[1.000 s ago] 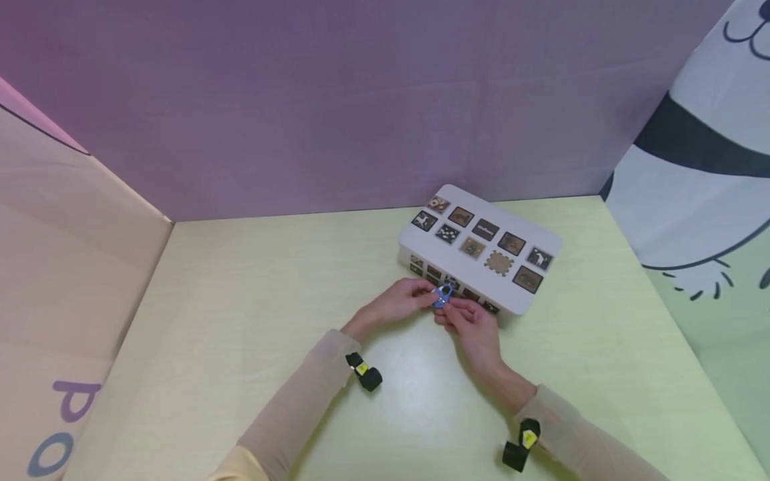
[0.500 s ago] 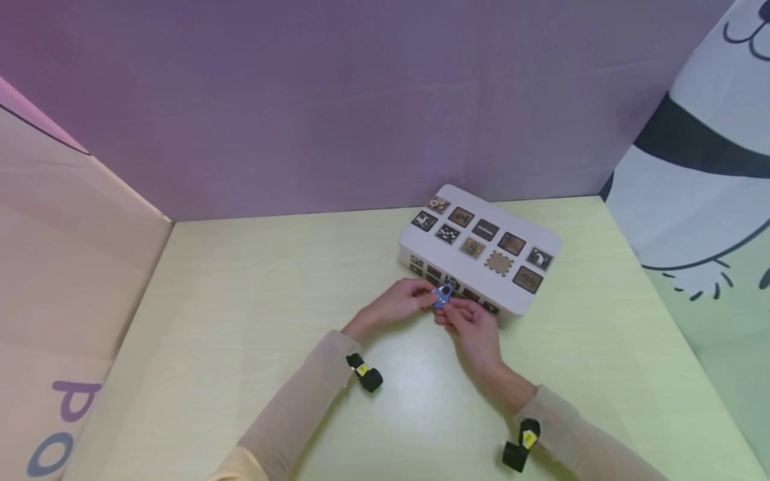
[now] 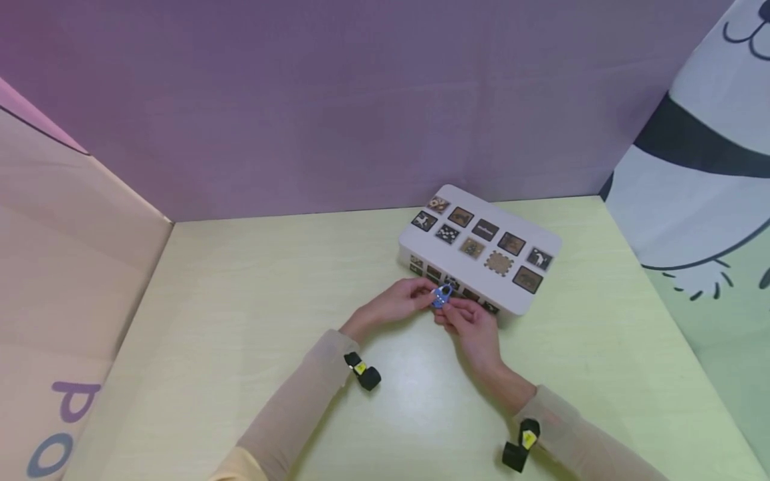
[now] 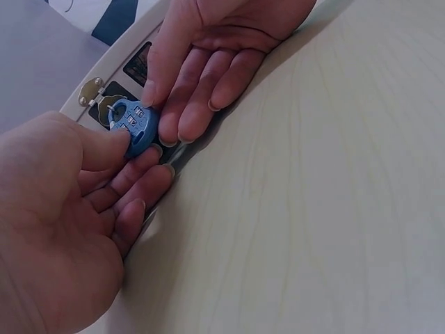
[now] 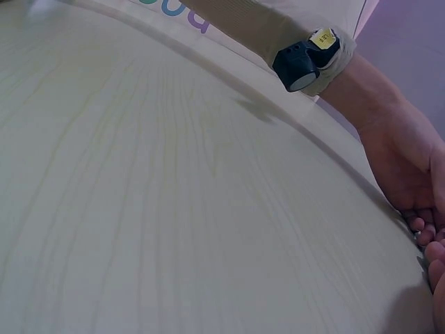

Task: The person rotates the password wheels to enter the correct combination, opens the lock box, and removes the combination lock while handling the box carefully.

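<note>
A blue combination padlock [image 4: 139,125] with small number dials sits at the front of a white box [image 3: 481,247], its shackle up against a brass-coloured latch [image 4: 104,106]. My left hand [image 3: 397,300] pinches the padlock from the left, thumb over the dials and fingers curled beneath. From the other side, my right hand [image 3: 478,334] holds the padlock's edge between thumb and fingers. Only the right fingertips [image 5: 437,261] show at the edge of the right wrist view, where the padlock is hidden.
Small dark and brown pictures cover the box's lid and front. The box stands on a pale wood-grain table [image 3: 252,287], close to the purple back wall [image 3: 301,107]. Printed panels [image 3: 710,200] flank the table. Each sleeve carries a black wrist camera [image 3: 363,372].
The left hand and wrist have shifted very slightly, with the thumb still at the padlock. The right hand and the box keep their places.
</note>
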A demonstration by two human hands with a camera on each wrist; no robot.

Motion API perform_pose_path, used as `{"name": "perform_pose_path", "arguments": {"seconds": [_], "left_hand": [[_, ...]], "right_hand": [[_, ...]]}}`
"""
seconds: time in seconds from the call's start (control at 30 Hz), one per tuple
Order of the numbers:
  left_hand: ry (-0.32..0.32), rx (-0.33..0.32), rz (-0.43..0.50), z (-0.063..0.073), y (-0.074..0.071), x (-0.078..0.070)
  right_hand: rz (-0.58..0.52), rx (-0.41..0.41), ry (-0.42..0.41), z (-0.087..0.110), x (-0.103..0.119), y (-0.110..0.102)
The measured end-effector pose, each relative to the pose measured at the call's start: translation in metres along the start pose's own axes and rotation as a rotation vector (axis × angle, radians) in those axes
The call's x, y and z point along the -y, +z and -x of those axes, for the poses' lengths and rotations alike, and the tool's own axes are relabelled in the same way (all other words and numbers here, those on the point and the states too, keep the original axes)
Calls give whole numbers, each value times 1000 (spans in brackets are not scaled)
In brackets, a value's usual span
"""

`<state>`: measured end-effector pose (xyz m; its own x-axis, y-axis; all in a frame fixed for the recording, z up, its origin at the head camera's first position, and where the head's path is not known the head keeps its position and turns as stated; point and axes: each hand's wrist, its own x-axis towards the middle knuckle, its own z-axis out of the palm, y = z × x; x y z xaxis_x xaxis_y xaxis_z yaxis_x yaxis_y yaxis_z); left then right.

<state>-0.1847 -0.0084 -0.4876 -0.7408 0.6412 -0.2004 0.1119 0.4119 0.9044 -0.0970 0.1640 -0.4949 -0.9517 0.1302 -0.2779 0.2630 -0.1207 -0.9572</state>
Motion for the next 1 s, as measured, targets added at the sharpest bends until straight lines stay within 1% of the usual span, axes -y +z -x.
{"name": "perform_pose_path", "arguments": {"seconds": [0.47, 0.83, 1.0], "left_hand": [[-11, -10, 20, 1, 1, -4], [-21, -12, 17, 0, 1, -4], [-24, -16, 0, 0, 2, -3]], "right_hand": [[20, 7, -3, 0, -1, -1], [17, 10, 2, -1, -2, -1], [11, 8, 1, -1, -2, -1]]}}
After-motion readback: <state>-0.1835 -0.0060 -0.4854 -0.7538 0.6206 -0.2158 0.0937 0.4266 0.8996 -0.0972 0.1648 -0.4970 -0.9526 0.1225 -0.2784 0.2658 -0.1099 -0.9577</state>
